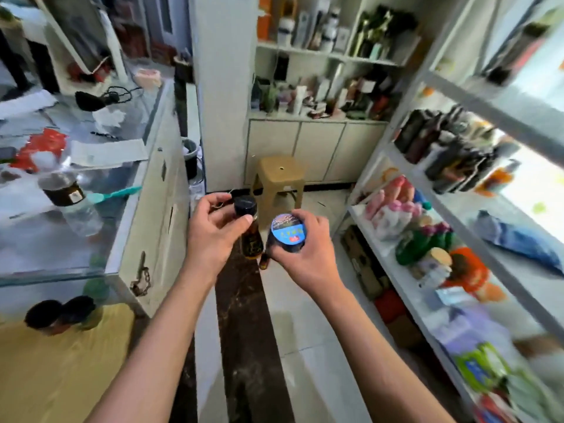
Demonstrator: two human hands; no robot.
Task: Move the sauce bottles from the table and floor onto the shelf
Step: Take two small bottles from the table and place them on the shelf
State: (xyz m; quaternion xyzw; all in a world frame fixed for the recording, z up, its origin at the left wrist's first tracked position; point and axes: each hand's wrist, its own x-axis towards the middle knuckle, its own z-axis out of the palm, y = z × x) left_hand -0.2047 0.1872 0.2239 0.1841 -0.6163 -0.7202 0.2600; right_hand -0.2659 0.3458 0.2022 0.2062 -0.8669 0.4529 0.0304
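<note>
My left hand (pixel 213 227) grips a dark sauce bottle with a black cap (pixel 247 221) by its neck, held upright over the floor. My right hand (pixel 305 251) holds a second dark bottle with a blue label on its lid (pixel 286 232), close beside the first. A small brown bottle (pixel 264 261) shows just below, between the hands; what holds it is hidden. The white shelf (pixel 433 184) on the right carries a row of dark sauce bottles (pixel 448 148). Two dark-capped bottles (pixel 61 312) stand on a yellow surface at the lower left.
A glass counter (pixel 122 233) with papers, a plastic bottle and clutter runs along the left. A tan plastic stool (pixel 279 178) stands ahead in the aisle. Lower shelf levels hold bagged goods (pixel 427 239). Cartons (pixel 363 270) sit on the floor under the shelf.
</note>
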